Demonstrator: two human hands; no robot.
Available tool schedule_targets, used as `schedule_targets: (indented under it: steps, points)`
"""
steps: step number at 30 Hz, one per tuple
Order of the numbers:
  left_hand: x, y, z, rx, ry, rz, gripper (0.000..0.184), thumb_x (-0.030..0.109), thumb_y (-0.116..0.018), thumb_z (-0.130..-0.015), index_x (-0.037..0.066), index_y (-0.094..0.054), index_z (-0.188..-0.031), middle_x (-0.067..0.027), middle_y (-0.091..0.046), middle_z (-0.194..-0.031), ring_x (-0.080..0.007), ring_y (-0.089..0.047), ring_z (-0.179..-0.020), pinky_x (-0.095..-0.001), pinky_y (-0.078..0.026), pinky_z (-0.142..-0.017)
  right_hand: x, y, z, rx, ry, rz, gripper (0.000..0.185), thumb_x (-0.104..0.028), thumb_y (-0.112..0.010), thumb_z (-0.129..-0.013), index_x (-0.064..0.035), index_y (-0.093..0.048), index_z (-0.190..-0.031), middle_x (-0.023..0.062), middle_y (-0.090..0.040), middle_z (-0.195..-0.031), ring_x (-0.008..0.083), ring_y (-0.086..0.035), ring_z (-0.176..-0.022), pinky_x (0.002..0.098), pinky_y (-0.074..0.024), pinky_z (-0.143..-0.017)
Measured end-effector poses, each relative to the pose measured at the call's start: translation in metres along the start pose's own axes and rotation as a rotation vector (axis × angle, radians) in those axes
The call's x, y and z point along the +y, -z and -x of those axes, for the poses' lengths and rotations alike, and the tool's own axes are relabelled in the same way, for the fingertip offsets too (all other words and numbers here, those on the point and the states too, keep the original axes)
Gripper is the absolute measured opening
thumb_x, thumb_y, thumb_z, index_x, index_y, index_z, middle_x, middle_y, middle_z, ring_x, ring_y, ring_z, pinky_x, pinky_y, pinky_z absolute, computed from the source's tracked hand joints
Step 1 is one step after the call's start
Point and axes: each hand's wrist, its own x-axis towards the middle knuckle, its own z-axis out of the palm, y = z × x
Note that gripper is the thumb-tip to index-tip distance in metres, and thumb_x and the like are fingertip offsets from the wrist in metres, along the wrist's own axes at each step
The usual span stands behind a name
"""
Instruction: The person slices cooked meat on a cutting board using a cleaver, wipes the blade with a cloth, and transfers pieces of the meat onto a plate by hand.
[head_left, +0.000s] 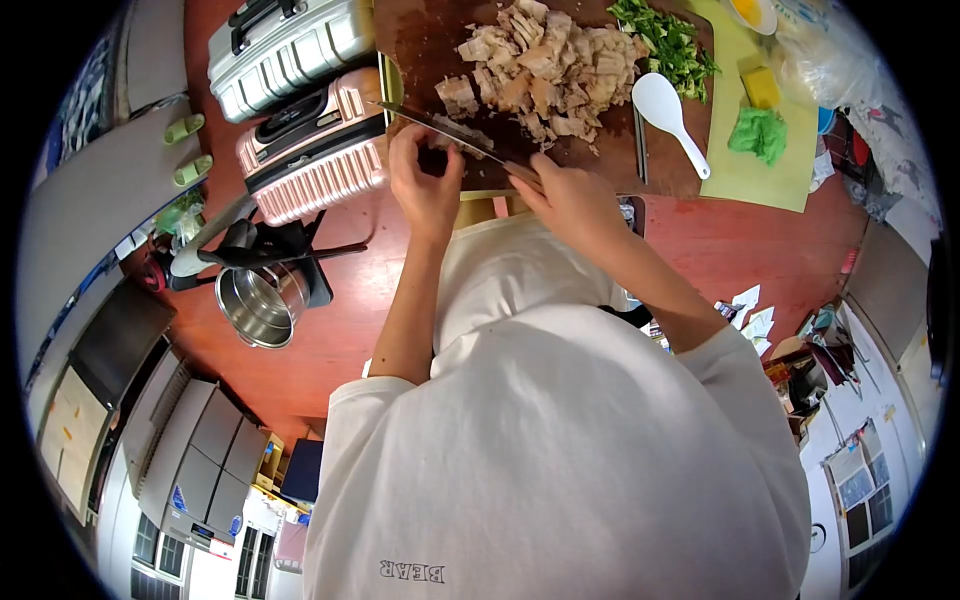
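My right hand (pixel 578 208) is closed around the handle of a kitchen knife (pixel 440 126). Its blade points left across the near edge of a brown cutting board (pixel 545 172). Under and beside the blade lies a piece of cooked meat (pixel 478 142), partly hidden. My left hand (pixel 425 190) has its fingers bent against that piece, close to the blade. Farther up the board is a big heap of chopped meat (pixel 560 65). Chopped green herbs (pixel 672 45) lie at the board's right, beside a white rice paddle (pixel 665 115) and thin metal chopsticks (pixel 640 145).
Right of the board, a green cloth (pixel 758 134) and a yellow sponge (pixel 760 88) rest on a yellow-green mat (pixel 775 185). Silver (pixel 290 50) and pink (pixel 315 145) suitcases stand at the left. A steel pot (pixel 262 305) is on the left, below the suitcases.
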Motion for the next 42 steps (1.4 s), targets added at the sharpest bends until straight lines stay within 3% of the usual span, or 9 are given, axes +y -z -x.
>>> schedule_targets:
  steps: [5,15,17,24,26,27,29,33,42]
  points:
    - [0.005,0.002,0.001,-0.037,-0.009,-0.040,0.035,-0.005,-0.074,-0.073,-0.001,-0.061,-0.105,-0.0140,-0.064,-0.103,-0.0283,-0.061,-0.091,-0.0361,-0.051,-0.084,0.026,0.000,0.036,0.028,-0.048,0.030,0.032,-0.036,-0.059,-0.099,-0.0041,-0.058,-0.098,0.0196,-0.066,-0.067,0.0417,-0.067,-0.064,0.0514,-0.0523,-0.059]
    - [0.001,0.002,0.003,-0.014,0.046,0.002,0.035,-0.006,-0.073,-0.073,-0.001,-0.061,-0.105,-0.0134,-0.062,-0.102,-0.0281,-0.061,-0.091,-0.0360,-0.051,-0.084,0.011,-0.020,-0.002,0.060,0.013,0.026,0.031,-0.036,-0.058,-0.099,-0.0045,-0.057,-0.096,0.0194,-0.065,-0.064,0.0418,-0.067,-0.063,0.0522,-0.0523,-0.058]
    - [0.000,0.003,0.002,-0.023,0.015,0.000,0.036,-0.007,-0.073,-0.072,0.000,-0.061,-0.105,-0.0125,-0.062,-0.101,-0.0277,-0.060,-0.092,-0.0366,-0.050,-0.084,0.017,-0.016,0.008,0.073,0.009,-0.073,0.032,-0.036,-0.058,-0.099,-0.0046,-0.057,-0.097,0.0198,-0.066,-0.065,0.0419,-0.067,-0.063,0.0523,-0.0528,-0.059]
    - [0.005,0.003,0.007,-0.069,0.004,-0.021,0.036,-0.006,-0.072,-0.072,0.001,-0.061,-0.106,-0.0120,-0.062,-0.102,-0.0277,-0.061,-0.095,-0.0373,-0.049,-0.087,0.003,-0.027,-0.011,0.088,-0.028,0.038,0.037,-0.038,-0.060,-0.098,-0.0009,-0.061,-0.099,0.0238,-0.067,-0.070,0.0427,-0.067,-0.068,0.0513,-0.0534,-0.061]
    - [0.007,0.007,0.007,-0.121,-0.059,-0.063,0.037,-0.009,-0.071,-0.078,-0.002,-0.058,-0.111,-0.0083,-0.057,-0.106,-0.0198,-0.058,-0.095,-0.0294,-0.048,-0.090,0.010,-0.025,-0.012,0.163,-0.079,-0.154,0.039,-0.039,-0.061,-0.097,0.0003,-0.064,-0.100,0.0249,-0.066,-0.071,0.0426,-0.068,-0.069,0.0503,-0.0535,-0.061]
    - [0.008,0.007,0.008,-0.121,-0.067,-0.061,0.037,-0.009,-0.071,-0.078,-0.002,-0.058,-0.111,-0.0083,-0.057,-0.106,-0.0198,-0.058,-0.095,-0.0294,-0.048,-0.090,0.015,-0.026,-0.011,0.171,-0.078,-0.155,0.039,-0.039,-0.061,-0.097,0.0003,-0.064,-0.100,0.0249,-0.066,-0.071,0.0426,-0.068,-0.069,0.0503,-0.0535,-0.061]
    - [0.007,0.007,0.010,-0.100,0.053,0.013,0.040,-0.009,-0.070,-0.078,-0.002,-0.056,-0.115,-0.0088,-0.058,-0.107,-0.0208,-0.058,-0.099,-0.0305,-0.048,-0.093,0.026,-0.026,-0.010,0.325,-0.030,-0.038,0.040,-0.039,-0.062,-0.097,0.0007,-0.064,-0.102,0.0253,-0.066,-0.072,0.0436,-0.067,-0.069,0.0504,-0.0524,-0.061]
    - [0.014,0.004,0.004,-0.032,-0.014,0.010,0.043,-0.004,-0.073,-0.074,0.001,-0.059,-0.114,-0.0130,-0.062,-0.104,-0.0290,-0.061,-0.100,-0.0372,-0.049,-0.090,0.029,-0.014,-0.005,0.419,0.020,-0.094,0.037,-0.038,-0.060,-0.098,-0.0011,-0.060,-0.096,0.0205,-0.065,-0.067,0.0414,-0.066,-0.065,0.0489,-0.0524,-0.058]
    - [0.020,0.018,-0.001,-0.120,-0.046,-0.098,0.043,0.000,-0.074,-0.075,0.004,-0.062,-0.115,-0.0100,-0.065,-0.112,-0.0305,-0.056,-0.109,-0.0404,-0.044,-0.098,0.033,-0.018,0.042,0.314,-0.092,-0.167,0.039,-0.040,-0.059,-0.098,-0.0021,-0.057,-0.089,0.0235,-0.064,-0.070,0.0457,-0.063,-0.068,0.0539,-0.0475,-0.061]
